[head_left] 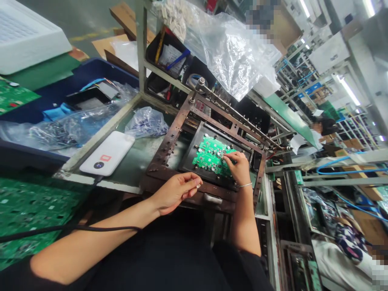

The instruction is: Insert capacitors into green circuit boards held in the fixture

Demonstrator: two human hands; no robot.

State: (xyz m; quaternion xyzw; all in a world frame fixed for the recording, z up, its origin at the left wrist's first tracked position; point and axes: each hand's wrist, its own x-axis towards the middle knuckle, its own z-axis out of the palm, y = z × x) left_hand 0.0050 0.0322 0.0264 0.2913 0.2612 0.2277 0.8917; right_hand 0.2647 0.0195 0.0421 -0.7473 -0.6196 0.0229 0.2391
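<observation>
A green circuit board (209, 155) with small components lies in a black fixture plate (189, 155) inside a brown metal frame (165, 155). Over the board's right side is my right hand (239, 165), its thumb and index finger pinched at the board's surface around a small pale part. My left hand (178, 190) is in front of the frame's near edge, fingers curled, with a small white connector (198, 186) showing at the thumb and fingertips. Whether more parts lie inside the left hand is hidden.
A white power bank (107, 153) with a cable and a plastic bag of parts (147, 123) lie left of the frame. Behind it stand black bins (165, 56) and a large clear bag (233, 56). A blue crate (100, 66) and stacked green boards (33, 214) are at left.
</observation>
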